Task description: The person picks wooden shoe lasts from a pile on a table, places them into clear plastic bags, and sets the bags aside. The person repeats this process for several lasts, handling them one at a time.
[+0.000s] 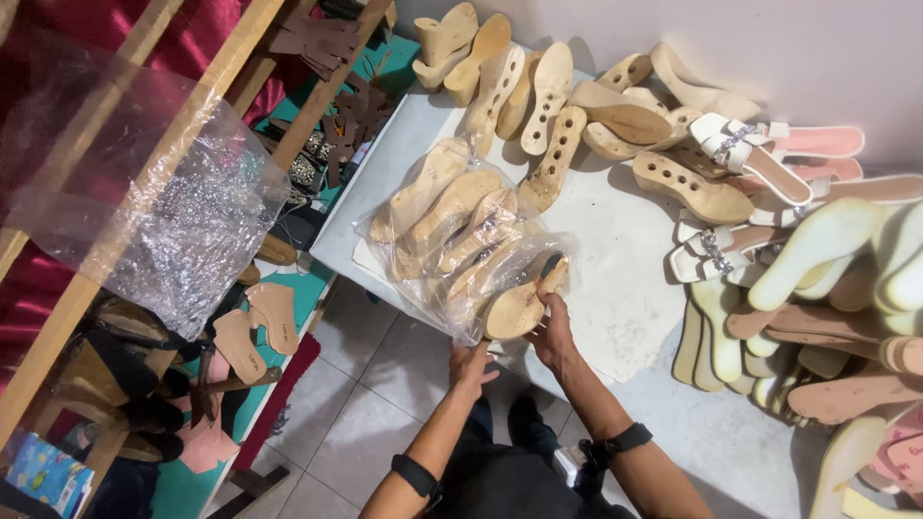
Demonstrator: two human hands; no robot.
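A clear plastic bag (433,279) full of several pale wooden wedge soles lies on the grey table (625,288), its mouth at the near edge. My left hand (471,367) grips the bag's open edge below the table rim. My right hand (550,332) holds one wooden sole (519,303) at the bag's mouth, thumb on top. Both wrists carry black bands.
More loose wooden soles (553,106) are piled at the table's far end. White strapped sandals (740,144) and pink and cream insoles (846,384) crowd the right side. At left, a wooden shelf (183,144) holds a crumpled plastic sheet (163,211), brown insoles (255,332) and leather pieces. Tiled floor lies below.
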